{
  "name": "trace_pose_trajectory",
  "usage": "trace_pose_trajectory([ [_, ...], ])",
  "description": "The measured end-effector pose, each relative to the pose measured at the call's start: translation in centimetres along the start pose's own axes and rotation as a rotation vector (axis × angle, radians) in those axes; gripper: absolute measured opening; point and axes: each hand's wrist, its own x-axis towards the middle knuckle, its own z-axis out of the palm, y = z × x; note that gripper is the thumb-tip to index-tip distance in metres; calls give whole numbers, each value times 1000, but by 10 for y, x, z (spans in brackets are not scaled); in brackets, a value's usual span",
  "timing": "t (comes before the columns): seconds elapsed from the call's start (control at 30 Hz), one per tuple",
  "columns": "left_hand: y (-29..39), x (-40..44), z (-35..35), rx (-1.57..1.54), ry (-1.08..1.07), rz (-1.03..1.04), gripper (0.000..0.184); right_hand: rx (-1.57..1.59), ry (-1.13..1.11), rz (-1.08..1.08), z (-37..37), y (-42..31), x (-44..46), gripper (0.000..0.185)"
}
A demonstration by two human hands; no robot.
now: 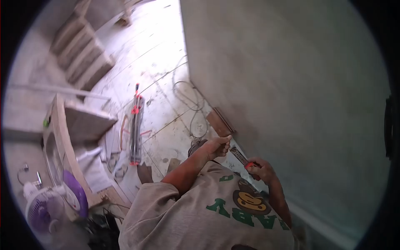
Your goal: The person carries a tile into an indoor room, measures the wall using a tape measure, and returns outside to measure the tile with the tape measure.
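Observation:
My left hand (218,147) is closed in a loose fist in front of my chest, near the wall. Whatever its fingers may hold is hidden or too small to make out. In my right hand (262,171) is a hand tool with a red and black handle and a long, flat, dark head (238,156) with printed marks. The head points up and left towards my left hand, with a small gap between them. Beyond my hands, several reddish-brown tile pieces (221,121) lean against the foot of the wall.
A plain grey wall (291,75) rises on the right. On the dusty tiled floor lie a looped cable (199,104) and a manual tile cutter (135,129). To the left are concrete steps (85,54), a counter with a basin (62,129) and a purple-and-white fan (48,208).

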Motion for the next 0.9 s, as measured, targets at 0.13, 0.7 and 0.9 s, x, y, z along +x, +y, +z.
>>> trace_pose_trajectory([
  [0.13,54,-24,-96,56,246,229,24,5,-64,64,31,-67,86,33],
  [0.7,260,-123,-256,-327,924,586,30,11,-431,112,224,-311,487,21],
  [0.9,452,-147,-307,-391,893,702,40,-296,-540,-50,291,-467,648,29],
])
